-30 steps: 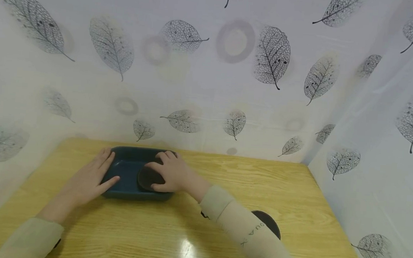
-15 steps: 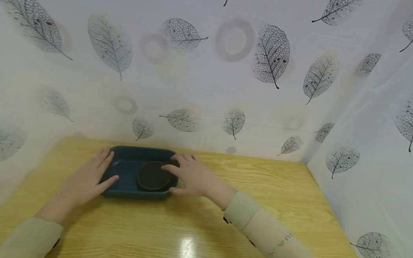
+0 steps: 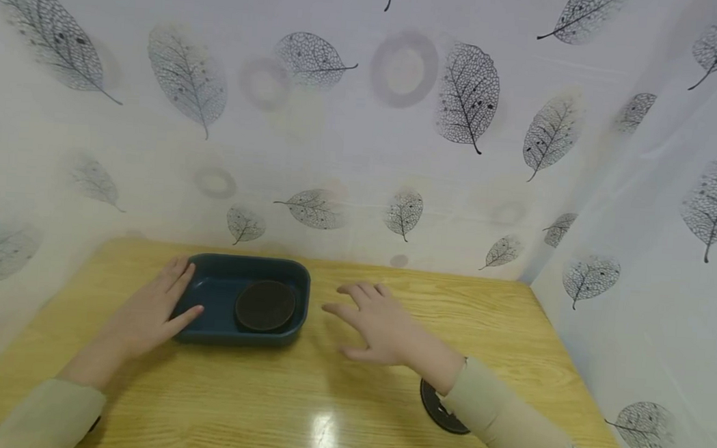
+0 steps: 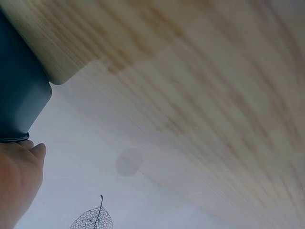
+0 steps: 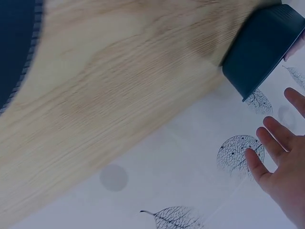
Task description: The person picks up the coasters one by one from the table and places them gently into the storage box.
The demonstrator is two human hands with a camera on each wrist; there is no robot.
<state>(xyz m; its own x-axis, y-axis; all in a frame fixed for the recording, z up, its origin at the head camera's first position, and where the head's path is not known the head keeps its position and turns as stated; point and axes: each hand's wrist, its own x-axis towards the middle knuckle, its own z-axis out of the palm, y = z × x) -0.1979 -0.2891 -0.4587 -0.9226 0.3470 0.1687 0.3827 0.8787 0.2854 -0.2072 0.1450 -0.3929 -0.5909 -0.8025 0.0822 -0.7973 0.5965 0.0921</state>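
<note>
A dark blue rectangular tray (image 3: 240, 339) with rounded corners stands on the table. In its right half lies a dark round coaster (image 3: 265, 305). My left hand (image 3: 150, 307) rests against the tray's left end, fingers straight along the rim and thumb over the front left corner. To the right of the tray my right hand (image 3: 383, 328) hovers apart from it, fingers spread and holding nothing. Another dark round coaster (image 3: 439, 410) lies on the table, partly hidden by the right sleeve. The right wrist view shows a dark round coaster (image 5: 14, 47) with a stitched-looking edge, cut off by the frame.
The wooden table (image 3: 249, 402) runs back to a pale leaf-printed sheet (image 3: 351, 148) that hangs behind it. A similar printed surface (image 3: 654, 324) borders the right side.
My right hand has let go of the coaster in the tray and drawn back to the right, out of the tray. My left hand stays at the tray's left end.
</note>
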